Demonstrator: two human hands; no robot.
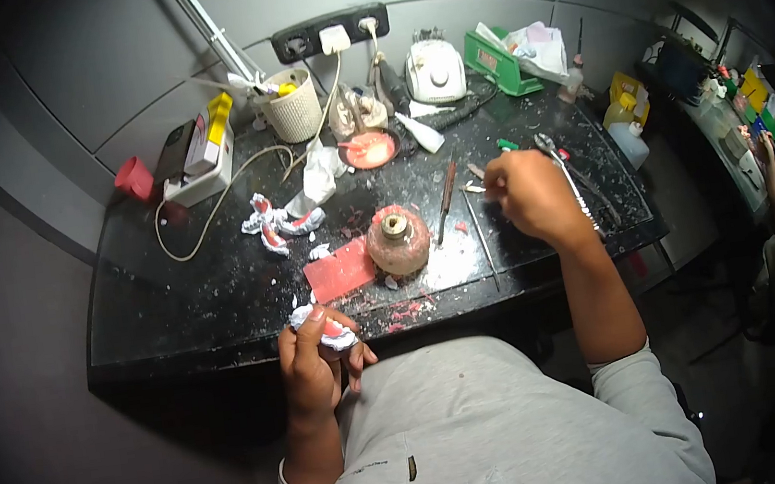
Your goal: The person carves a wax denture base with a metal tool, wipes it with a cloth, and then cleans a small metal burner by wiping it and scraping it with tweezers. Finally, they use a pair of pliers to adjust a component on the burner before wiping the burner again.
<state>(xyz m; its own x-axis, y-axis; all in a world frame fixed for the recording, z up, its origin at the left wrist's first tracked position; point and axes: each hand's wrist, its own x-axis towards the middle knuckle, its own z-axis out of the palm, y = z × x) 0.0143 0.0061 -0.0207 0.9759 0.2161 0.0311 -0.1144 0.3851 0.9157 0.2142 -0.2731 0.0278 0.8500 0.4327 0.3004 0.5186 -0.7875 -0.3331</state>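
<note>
My left hand point(317, 352), near the table's front edge, is closed on a white dental cast point(329, 329) with pink wax on it. Over the right part of the table my right hand point(524, 188) has its fingers curled downward; whether anything is between them is hidden. Beside its fingertips lie a small pale piece point(475, 187) and a green item point(507, 144). A thin metal tool point(482, 240) and a brown-handled tool point(447, 198) lie to its left. Between the hands stands a round glass burner point(398, 243), next to a pink wax sheet point(341, 270).
More casts point(281, 223) lie at the left. Behind are a bowl of pink material point(369, 149), a woven basket point(291, 113), a white device point(434, 72) and a green box point(501, 62). A cable point(204, 243) loops across the left. Another person's arm point(774, 185) shows far right.
</note>
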